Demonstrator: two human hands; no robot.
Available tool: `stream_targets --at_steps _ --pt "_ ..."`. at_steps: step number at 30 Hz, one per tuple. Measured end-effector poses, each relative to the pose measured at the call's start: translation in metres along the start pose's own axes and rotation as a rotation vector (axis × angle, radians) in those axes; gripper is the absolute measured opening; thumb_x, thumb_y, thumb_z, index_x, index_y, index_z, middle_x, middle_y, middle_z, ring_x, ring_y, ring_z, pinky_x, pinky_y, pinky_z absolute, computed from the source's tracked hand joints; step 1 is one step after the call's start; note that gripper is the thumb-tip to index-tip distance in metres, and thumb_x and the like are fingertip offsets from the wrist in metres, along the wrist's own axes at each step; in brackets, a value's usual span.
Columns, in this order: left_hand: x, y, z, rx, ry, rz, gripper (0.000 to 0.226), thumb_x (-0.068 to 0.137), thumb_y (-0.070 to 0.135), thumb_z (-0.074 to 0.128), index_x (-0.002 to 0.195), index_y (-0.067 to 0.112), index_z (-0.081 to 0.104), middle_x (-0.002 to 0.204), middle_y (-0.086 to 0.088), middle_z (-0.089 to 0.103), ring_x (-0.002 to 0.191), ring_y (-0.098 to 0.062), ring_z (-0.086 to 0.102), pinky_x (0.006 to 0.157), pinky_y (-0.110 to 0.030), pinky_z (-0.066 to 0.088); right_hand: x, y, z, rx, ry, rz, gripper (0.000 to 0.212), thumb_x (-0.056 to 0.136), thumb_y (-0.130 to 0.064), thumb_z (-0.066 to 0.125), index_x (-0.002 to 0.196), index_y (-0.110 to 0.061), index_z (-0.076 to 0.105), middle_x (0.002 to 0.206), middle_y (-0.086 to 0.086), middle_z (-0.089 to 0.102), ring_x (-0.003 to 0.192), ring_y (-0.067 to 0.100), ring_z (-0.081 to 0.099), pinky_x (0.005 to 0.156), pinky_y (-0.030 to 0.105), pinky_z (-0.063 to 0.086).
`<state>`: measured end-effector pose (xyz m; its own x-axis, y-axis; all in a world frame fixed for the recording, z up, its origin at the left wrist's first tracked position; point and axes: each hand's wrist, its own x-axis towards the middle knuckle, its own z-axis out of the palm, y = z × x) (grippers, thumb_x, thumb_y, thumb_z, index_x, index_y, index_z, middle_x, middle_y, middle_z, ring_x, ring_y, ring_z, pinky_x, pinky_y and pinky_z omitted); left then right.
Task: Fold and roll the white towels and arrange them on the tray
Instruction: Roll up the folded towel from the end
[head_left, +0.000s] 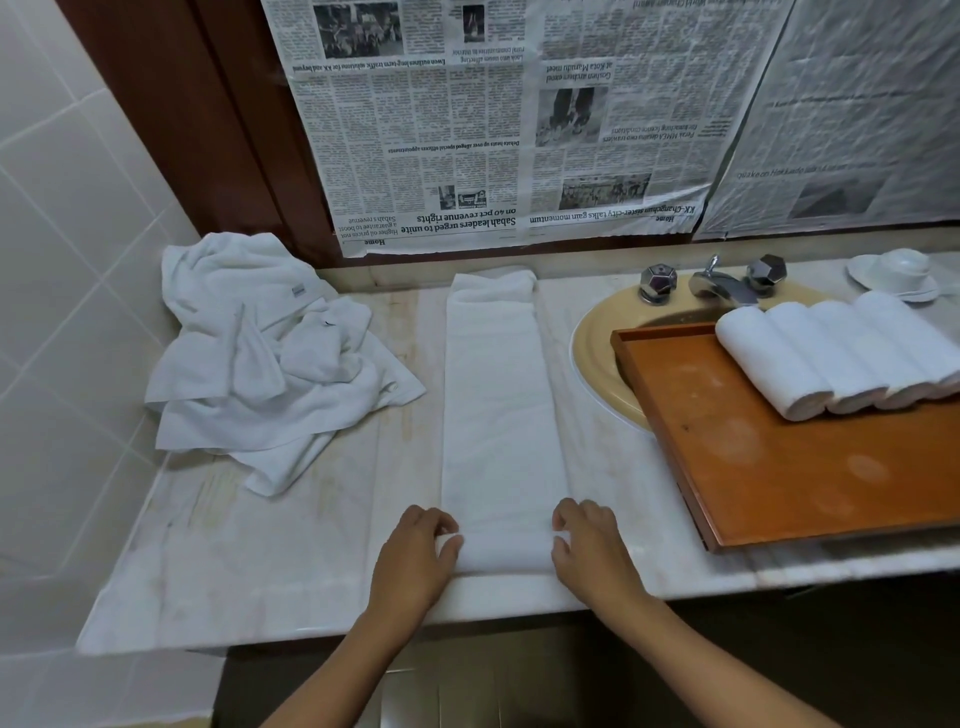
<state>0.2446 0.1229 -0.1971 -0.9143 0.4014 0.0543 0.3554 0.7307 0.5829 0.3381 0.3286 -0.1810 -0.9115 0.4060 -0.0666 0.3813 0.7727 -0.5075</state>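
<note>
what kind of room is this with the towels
Probably a bathroom, perhaps a hotel's: a yellow basin with chrome taps sits in a marble counter beside a tiled wall, and rolled towels line a wooden tray.

Left hand (415, 556), right hand (592, 545) at rolled near end of folded towel (498, 405), beside tray (779, 467)

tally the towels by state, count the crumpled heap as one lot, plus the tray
rolled towels, on the tray: 4
folded towel, partly rolled: 1
crumpled towel heap, number within unclear: 1
tray: 1
total: 7
</note>
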Motion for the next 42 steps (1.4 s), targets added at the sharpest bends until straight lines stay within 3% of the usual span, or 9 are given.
stream_targets --at_steps 4,10,17,21,23,26,31,37,42 --pt "-0.005 0.000 0.009 0.210 0.044 0.313 0.029 0.059 -0.002 0.080 0.078 0.018 0.071 0.084 0.002 0.063 0.068 -0.019 0.057 0.055 -0.028 0.043 -0.009 0.001 0.015 -0.247 0.108 -0.280 0.044 0.043 0.001 0.088 0.076 -0.016 0.065 0.083 0.001 0.058 0.070 0.014 0.051 0.053 0.019 0.034" --pt "-0.030 -0.008 0.011 0.270 0.043 0.472 0.029 0.081 0.028 0.054 0.097 0.014 0.073 0.102 -0.001 0.067 0.091 -0.019 0.058 0.067 -0.031 0.050 -0.028 0.015 0.019 -0.260 0.088 -0.396 0.037 0.057 -0.021 0.083 0.090 -0.016 0.068 0.091 0.000 0.064 0.078 0.016 0.060 0.068 0.026 0.053" --pt "-0.013 -0.001 0.002 0.282 -0.008 0.410 0.034 0.084 0.032 0.049 0.095 0.014 0.075 0.095 -0.002 0.069 0.083 -0.019 0.063 0.068 -0.029 0.053 -0.006 0.011 0.008 -0.206 0.038 -0.386 0.028 0.069 -0.013 0.074 0.097 -0.017 0.070 0.094 -0.002 0.067 0.078 0.014 0.062 0.070 0.022 0.052" --pt "-0.003 0.006 -0.004 0.240 -0.108 0.290 0.035 0.084 0.033 0.047 0.098 0.016 0.074 0.093 -0.001 0.071 0.079 -0.020 0.068 0.069 -0.030 0.055 0.006 0.009 -0.005 -0.055 -0.107 -0.245 0.031 0.099 -0.018 0.048 0.127 -0.016 0.059 0.125 -0.004 0.058 0.113 0.016 0.052 0.096 0.018 0.037" --pt "-0.003 0.007 -0.005 0.180 -0.110 0.216 0.031 0.091 0.028 0.048 0.108 0.018 0.072 0.102 0.002 0.070 0.089 -0.019 0.066 0.079 -0.027 0.051 0.003 0.006 -0.012 0.051 -0.177 -0.143 0.027 0.101 -0.021 0.049 0.127 -0.023 0.055 0.126 -0.005 0.055 0.113 0.011 0.051 0.092 0.010 0.033" --pt "-0.006 0.009 -0.004 0.091 -0.140 0.069 0.029 0.100 0.029 0.048 0.125 0.024 0.063 0.121 0.006 0.063 0.109 -0.012 0.056 0.087 -0.016 0.037 -0.008 0.003 -0.013 0.142 -0.221 -0.034 0.015 0.099 -0.020 0.052 0.108 -0.032 0.050 0.109 -0.004 0.057 0.094 0.008 0.055 0.072 0.010 0.041" --pt "-0.006 0.011 0.002 0.094 -0.197 0.026 0.027 0.099 0.030 0.049 0.121 0.025 0.064 0.119 0.004 0.064 0.097 -0.009 0.055 0.079 -0.018 0.037 -0.014 -0.004 -0.009 0.133 -0.204 0.064 0.018 0.096 -0.010 0.052 0.098 -0.029 0.050 0.097 -0.004 0.054 0.081 0.010 0.054 0.059 0.012 0.041" --pt "-0.001 0.027 0.001 0.193 -0.210 -0.114 0.028 0.094 0.027 0.049 0.117 0.025 0.065 0.113 0.002 0.063 0.104 -0.016 0.052 0.079 -0.025 0.043 -0.015 -0.022 -0.004 -0.108 -0.015 0.077 0.025 0.087 -0.021 0.062 0.110 -0.028 0.055 0.118 -0.009 0.043 0.103 0.010 0.038 0.086 0.017 0.043" --pt "-0.014 0.031 0.000 0.299 -0.032 0.147 0.045 0.064 0.013 0.083 0.105 0.025 0.069 0.118 -0.001 0.060 0.103 -0.021 0.060 0.078 -0.030 0.050 -0.022 -0.030 0.004 -0.226 0.023 0.002 0.050 0.063 -0.026 0.083 0.105 -0.027 0.057 0.109 -0.006 0.053 0.096 0.016 0.047 0.078 0.025 0.046"
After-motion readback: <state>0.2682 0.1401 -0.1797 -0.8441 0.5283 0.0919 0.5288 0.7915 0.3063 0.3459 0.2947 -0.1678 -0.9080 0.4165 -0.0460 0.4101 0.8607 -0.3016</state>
